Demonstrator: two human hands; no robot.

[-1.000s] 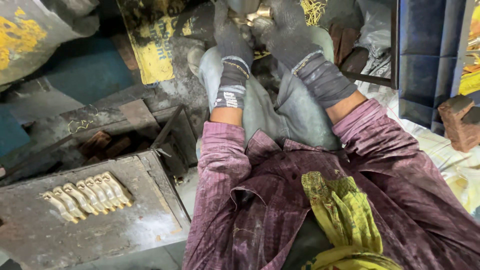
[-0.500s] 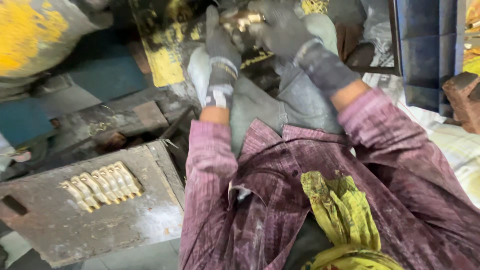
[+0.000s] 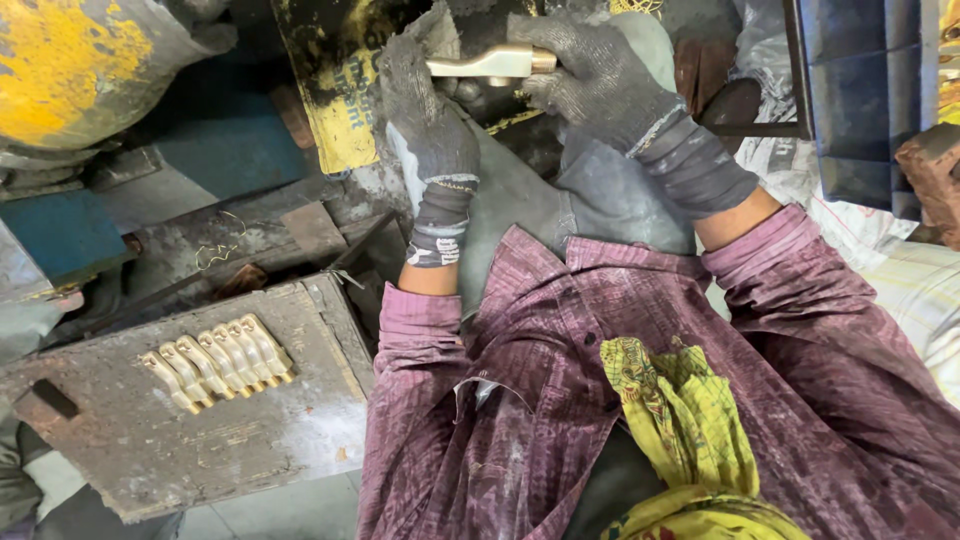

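Both of my hands wear dark grey work gloves and hold one brass handle-shaped piece (image 3: 492, 65) between them, near the top of the view. My left hand (image 3: 425, 110) grips its left end. My right hand (image 3: 598, 80) closes over its right end. The piece lies level above my knees in grey trousers. A row of several similar brass pieces (image 3: 220, 360) lies side by side on a dirty grey metal box (image 3: 190, 440) at the lower left, well apart from both hands.
A yellow-and-grey machine body (image 3: 70, 70) fills the upper left. A black and yellow plate (image 3: 335, 110) stands behind my left hand. Blue crates (image 3: 870, 90) stand at the upper right. A yellow-green cloth (image 3: 690, 430) hangs on my purple shirt.
The camera has tilted so my hands sit lower in view. The brass piece between my gloves now shows clearly, held level at both ends. The row of pieces on the box has not moved.
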